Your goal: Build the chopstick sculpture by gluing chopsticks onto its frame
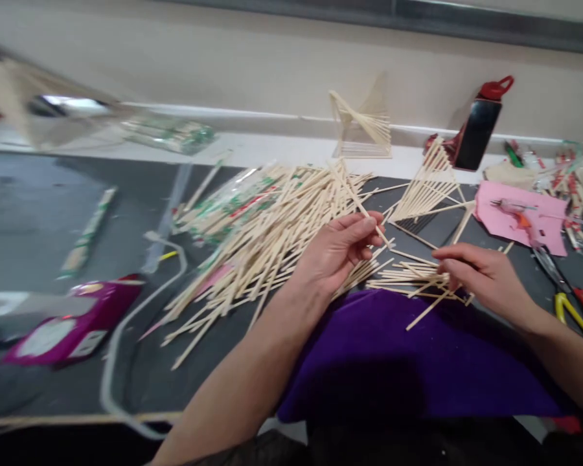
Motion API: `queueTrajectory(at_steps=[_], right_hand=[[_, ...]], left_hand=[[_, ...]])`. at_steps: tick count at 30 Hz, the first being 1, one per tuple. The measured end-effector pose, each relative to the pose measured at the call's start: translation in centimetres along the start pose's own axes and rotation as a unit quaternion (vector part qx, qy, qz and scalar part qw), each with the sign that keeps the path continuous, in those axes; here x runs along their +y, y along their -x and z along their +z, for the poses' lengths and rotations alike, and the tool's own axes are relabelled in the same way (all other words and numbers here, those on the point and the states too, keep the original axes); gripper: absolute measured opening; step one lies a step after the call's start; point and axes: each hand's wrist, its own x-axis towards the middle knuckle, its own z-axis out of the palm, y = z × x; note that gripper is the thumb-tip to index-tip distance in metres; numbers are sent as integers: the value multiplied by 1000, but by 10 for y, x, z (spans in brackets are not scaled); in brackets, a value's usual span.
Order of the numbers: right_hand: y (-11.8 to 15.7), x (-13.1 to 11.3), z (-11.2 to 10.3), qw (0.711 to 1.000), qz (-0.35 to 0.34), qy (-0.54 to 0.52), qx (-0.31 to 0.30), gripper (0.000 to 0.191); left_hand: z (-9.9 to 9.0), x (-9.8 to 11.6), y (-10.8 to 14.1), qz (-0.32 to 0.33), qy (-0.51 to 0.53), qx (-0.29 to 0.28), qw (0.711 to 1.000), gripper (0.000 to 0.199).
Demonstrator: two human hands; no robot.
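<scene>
My left hand (347, 249) pinches a thin wooden stick (354, 193) that slants up and away over a loose pile of sticks (272, 243). Fingers curled, my right hand (486, 278) is closed at the end of another stick (412, 257), which reaches toward my left fingertips. Below it lie several more loose sticks (398, 277) near a purple cloth (369, 349). Just beyond my hands stands a twisted framework of glued sticks (425, 188). A glue gun (519, 217) rests on pink paper (554, 212) to the right.
Pliers (571, 298) with red and yellow handles lie at the right edge. On the back ledge are a second stick framework (362, 126) and a phone (477, 133) by a red-capped bottle (496, 87). A white cable (114, 356) and a purple packet (85, 317) lie left.
</scene>
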Motion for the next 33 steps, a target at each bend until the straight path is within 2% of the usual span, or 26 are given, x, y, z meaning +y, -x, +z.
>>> queueTrajectory(at_steps=[3, 6, 9, 11, 15, 16, 18, 21, 24, 27, 29, 33], right_hand=[[-20, -5, 9, 990, 51, -124, -51, 31], [-34, 3, 12, 969, 80, -216, -87, 28], [-39, 11, 12, 959, 100, -244, -110, 29], [-42, 13, 10, 956, 120, -234, -127, 25], [-43, 12, 11, 965, 140, -150, -164, 15], [-42, 12, 12, 973, 121, -105, -163, 15], [-40, 12, 15, 989, 42, 21, -138, 15], [-37, 14, 21, 970, -82, 212, -90, 11], [-35, 15, 24, 958, -107, 259, -69, 8], [-35, 13, 21, 982, -77, 144, -94, 16], [-35, 10, 18, 990, -14, 12, -141, 19], [-35, 9, 15, 950, 118, -209, -200, 13]], left_hand=[[23, -20, -7, -47, 32, -21, 998, 10], [34, -30, -14, -59, 32, -19, 998, 11], [41, -37, -17, -27, 12, -21, 999, 17], [44, -42, -16, 21, -21, -25, 999, 21], [45, -50, -7, 120, -130, -24, 984, 19], [44, -52, -5, 135, -154, -20, 979, 16], [41, -54, -2, 147, -182, -13, 972, 13], [38, -55, -2, 135, -168, -12, 976, 15], [37, -54, -1, 123, -137, -17, 983, 15], [37, -52, -1, 112, -109, -35, 987, 14], [36, -51, -1, 99, -91, -49, 990, 17], [34, -50, -3, 76, -63, -74, 992, 23]])
